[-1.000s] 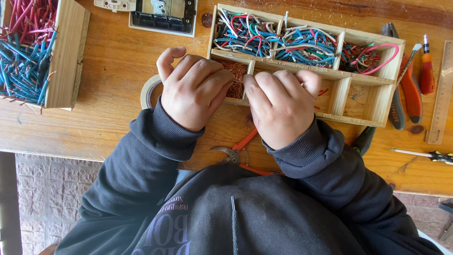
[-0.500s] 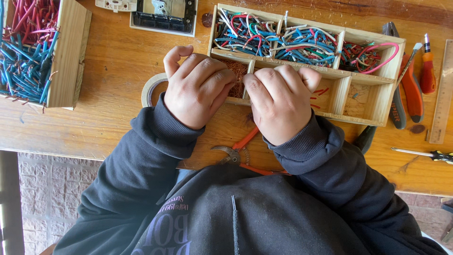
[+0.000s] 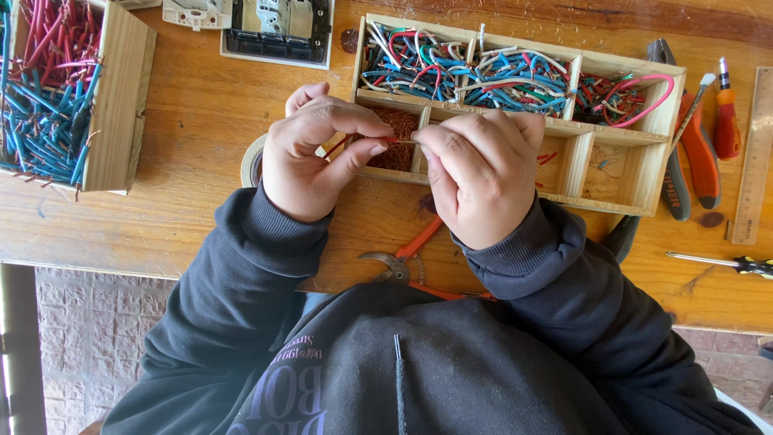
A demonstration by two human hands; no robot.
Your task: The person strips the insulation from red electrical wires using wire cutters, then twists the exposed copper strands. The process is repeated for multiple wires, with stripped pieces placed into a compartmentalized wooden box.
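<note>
My left hand (image 3: 310,157) and my right hand (image 3: 479,173) meet over the front of a wooden divided box (image 3: 636,173). Between their fingertips they pinch a short red wire (image 3: 386,140), the left on its insulated part, the right on its end. Under the wire a compartment holds bare copper strands (image 3: 398,129). The box's back compartments are full of coloured wire pieces (image 3: 463,68). A roll of tape (image 3: 252,161) peeks out under my left hand. Orange-handled pliers (image 3: 403,262) lie on the table below my wrists.
A second wooden box of red and blue wires (image 3: 48,89) stands at the left. A switch plate (image 3: 278,28) lies at the back. Right of the divided box are orange pliers (image 3: 700,149), a small screwdriver (image 3: 725,113), a ruler (image 3: 757,157) and another screwdriver (image 3: 725,262).
Both hands have turned and drawn slightly apart; the red wire, hidden under the fingers before, now shows stretched between the fingertips.
</note>
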